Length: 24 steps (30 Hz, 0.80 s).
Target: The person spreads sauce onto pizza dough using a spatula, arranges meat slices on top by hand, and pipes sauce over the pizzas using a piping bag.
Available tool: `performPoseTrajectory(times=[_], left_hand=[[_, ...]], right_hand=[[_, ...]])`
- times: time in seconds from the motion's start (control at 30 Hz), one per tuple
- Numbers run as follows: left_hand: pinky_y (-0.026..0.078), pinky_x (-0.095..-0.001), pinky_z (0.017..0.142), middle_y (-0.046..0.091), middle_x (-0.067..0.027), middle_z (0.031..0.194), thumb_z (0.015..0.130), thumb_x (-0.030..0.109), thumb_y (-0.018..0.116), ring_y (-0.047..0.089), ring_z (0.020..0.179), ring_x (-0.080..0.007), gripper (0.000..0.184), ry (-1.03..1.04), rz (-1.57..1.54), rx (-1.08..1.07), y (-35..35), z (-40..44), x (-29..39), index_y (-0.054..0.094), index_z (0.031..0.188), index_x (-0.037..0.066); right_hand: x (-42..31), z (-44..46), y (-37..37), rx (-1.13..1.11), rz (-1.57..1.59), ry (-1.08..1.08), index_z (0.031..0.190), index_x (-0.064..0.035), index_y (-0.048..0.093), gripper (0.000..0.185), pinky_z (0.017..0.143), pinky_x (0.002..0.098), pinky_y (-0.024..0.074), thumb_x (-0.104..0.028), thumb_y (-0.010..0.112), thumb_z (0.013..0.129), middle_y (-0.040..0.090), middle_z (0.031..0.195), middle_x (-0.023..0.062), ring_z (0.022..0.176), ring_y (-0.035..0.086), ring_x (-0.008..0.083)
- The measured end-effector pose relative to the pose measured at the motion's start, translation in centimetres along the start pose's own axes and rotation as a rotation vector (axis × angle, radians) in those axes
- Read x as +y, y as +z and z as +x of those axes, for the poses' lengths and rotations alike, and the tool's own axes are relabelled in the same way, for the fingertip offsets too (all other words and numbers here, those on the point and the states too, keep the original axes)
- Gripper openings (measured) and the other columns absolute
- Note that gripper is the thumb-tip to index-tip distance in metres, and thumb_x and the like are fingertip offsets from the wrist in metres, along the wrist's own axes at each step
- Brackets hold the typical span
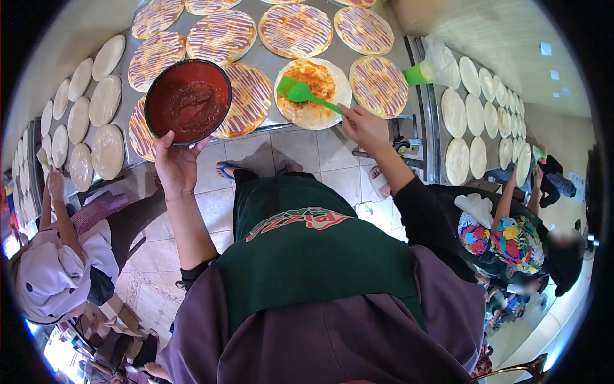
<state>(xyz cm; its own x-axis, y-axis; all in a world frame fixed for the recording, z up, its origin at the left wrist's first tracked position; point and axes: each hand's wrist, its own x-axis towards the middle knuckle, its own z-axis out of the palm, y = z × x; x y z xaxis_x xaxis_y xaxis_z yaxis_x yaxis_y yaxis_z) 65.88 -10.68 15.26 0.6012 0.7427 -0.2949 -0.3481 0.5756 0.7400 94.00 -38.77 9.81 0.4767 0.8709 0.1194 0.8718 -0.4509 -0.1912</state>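
Note:
My left hand (174,165) grips a dark bowl (185,127) with a reddish inside and some red sauce at the bottom. The bowl is held over the table's near edge, covering part of the pizzas behind it. In my right hand (369,130) is the handle of a green spatula (299,93). Its head rests on a pizza base (343,96) whose middle is coated with orange-red sauce, with a pale rim left bare. To the right of that base lies a pizza (378,88) striped with pale and purplish lines.
Several striped pizzas (295,31) cover the metal table (278,120). Plain bases lie on side tables left (105,100) and right (455,114). A green container (417,75) stands at the right corner. Other people work at left (64,269) and right (511,237).

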Motion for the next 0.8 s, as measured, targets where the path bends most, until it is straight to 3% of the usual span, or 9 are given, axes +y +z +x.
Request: performPoseTrajectory(times=[0.17, 0.33, 0.57, 0.8], left_hand=[[0.056, -0.0463, 0.083, 0.048, -0.0132, 0.131, 0.086, 0.021, 0.055, 0.055, 0.114, -0.0290, 0.052, -0.021, -0.009, -0.002, -0.7, 0.1, -0.6, 0.036, 0.134, 0.013], [0.056, -0.0464, 0.082, 0.047, -0.0138, 0.132, 0.086, 0.022, 0.055, 0.055, 0.114, -0.0292, 0.052, -0.020, -0.002, 0.003, 0.1, 0.4, -0.8, 0.036, 0.133, 0.012], [0.056, -0.0456, 0.083, 0.046, -0.0132, 0.133, 0.086, 0.023, 0.055, 0.054, 0.115, -0.0293, 0.055, -0.044, 0.003, -0.041, 0.5, 0.9, -1.2, 0.034, 0.136, 0.012], [0.056, -0.0457, 0.083, 0.046, -0.0127, 0.134, 0.088, 0.023, 0.053, 0.055, 0.114, -0.0297, 0.051, -0.048, -0.017, -0.039, -0.1, 0.8, -1.5, 0.035, 0.134, 0.013]], right_hand=[[0.8, 2.3, 0.2, -0.038, -0.053, 0.035, 0.114, -0.0199, 0.063, 0.029, 0.053, 0.0376, 0.0498, -0.024, 0.058, 0.086, 0.057, 0.075, 0.0038, 0.063, 0.061, 0.0240], [2.1, 1.6, 0.5, 0.042, -0.075, 0.206, 0.111, -0.0184, 0.065, 0.027, 0.056, 0.0382, 0.0509, -0.024, 0.057, 0.085, 0.060, 0.078, 0.0051, 0.066, 0.063, 0.0257], [-0.1, -1.3, -1.0, -0.012, 0.052, 0.155, 0.111, -0.0188, 0.065, 0.028, 0.056, 0.0382, 0.0510, -0.025, 0.058, 0.085, 0.059, 0.077, 0.0053, 0.065, 0.063, 0.0254], [2.5, -6.0, -5.9, -0.107, -0.174, 0.167, 0.114, -0.0222, 0.065, 0.030, 0.052, 0.0359, 0.0498, -0.026, 0.060, 0.084, 0.057, 0.075, 0.0011, 0.061, 0.062, 0.0221]])
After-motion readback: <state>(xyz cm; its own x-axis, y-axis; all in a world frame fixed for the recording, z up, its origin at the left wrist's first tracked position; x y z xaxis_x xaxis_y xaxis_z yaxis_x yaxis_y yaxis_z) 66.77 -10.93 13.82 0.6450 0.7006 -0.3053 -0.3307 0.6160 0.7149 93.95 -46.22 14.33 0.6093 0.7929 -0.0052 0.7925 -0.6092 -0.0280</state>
